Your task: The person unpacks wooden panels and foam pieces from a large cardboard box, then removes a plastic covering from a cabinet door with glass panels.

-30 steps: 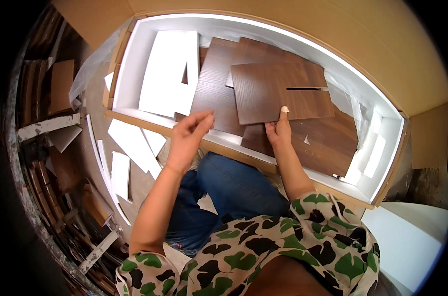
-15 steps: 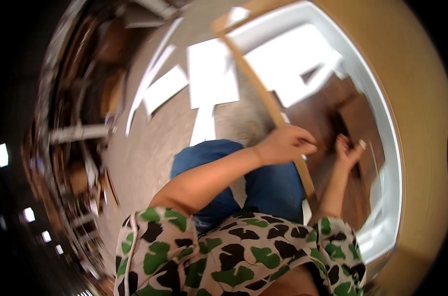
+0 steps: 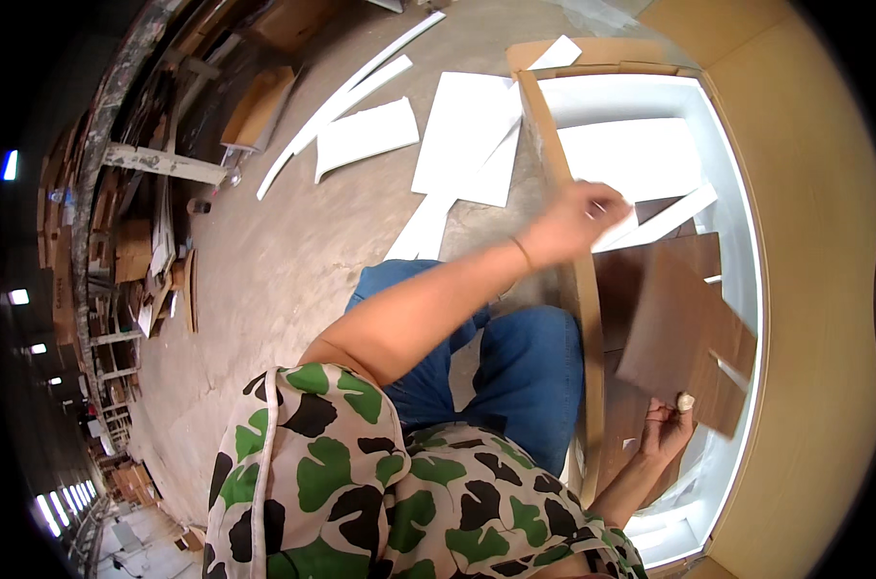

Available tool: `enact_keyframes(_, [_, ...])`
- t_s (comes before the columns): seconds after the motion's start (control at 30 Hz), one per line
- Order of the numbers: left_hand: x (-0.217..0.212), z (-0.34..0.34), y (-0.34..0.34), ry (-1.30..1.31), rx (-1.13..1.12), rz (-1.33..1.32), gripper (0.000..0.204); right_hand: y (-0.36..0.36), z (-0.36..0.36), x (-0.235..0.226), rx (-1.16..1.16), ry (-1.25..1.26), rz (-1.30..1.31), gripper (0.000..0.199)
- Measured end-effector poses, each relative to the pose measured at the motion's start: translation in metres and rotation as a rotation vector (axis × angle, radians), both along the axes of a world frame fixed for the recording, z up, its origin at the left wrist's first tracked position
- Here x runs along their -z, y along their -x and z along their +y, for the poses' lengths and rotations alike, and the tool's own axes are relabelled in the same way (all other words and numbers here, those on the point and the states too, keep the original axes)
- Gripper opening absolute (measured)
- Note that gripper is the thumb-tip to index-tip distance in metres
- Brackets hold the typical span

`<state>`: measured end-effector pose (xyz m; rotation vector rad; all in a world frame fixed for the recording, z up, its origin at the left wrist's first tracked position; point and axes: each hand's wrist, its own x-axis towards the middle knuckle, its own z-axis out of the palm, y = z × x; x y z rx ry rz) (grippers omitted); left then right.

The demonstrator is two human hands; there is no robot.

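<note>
A brown wood-grain panel (image 3: 674,328) stands tilted and slightly blurred inside a large cardboard box (image 3: 581,289). My right hand (image 3: 665,434) is at its lower edge, fingers and thumb closed on it; the thumb tip has a pale covering. Over the box's left wall, my left hand (image 3: 585,220) hangs with its fingers curled. A small glint shows between them, but what it is I cannot make out. Other brown panels (image 3: 621,280) lie lower in the box, partly hidden by the raised one.
White foam (image 3: 752,222) lines the box, with white sheets (image 3: 631,154) at its far end. White boards (image 3: 462,135) and long strips (image 3: 337,106) lie on the concrete floor to the left. Beyond them stands a rack (image 3: 163,162) stacked with cardboard and boards.
The view has shifted. A brown panel now stands raised at my right hand, which has come nearer to me and closed from an open pose. My left hand has moved farther out.
</note>
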<state>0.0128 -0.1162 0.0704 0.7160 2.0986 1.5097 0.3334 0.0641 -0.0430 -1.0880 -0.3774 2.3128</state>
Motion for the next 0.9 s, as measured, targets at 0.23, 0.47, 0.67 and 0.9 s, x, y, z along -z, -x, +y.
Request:
enact_keyframes(0.23, [-0.023,-0.01,0.01,0.248,0.397,-0.247,0.088,0.074,-0.008,-0.077,-0.386,-0.4,0.074,0.044])
enact_keyframes(0.47, [-0.047,-0.049,0.004,-0.123,-0.127,-0.903,0.055,0.167,-0.017,-0.06,-0.728,-0.269,0.257,0.033])
enact_keyframes(0.67, [-0.039,-0.072,0.005,-0.058,-0.297,-0.481,0.049,0.167,0.012,0.024,-0.685,-0.752,-0.346,0.04])
enact_keyframes(0.9, [-0.021,-0.086,0.029,0.076,-0.434,-0.359,0.046,0.114,0.032,0.103,-0.719,-0.321,-1.1,0.043])
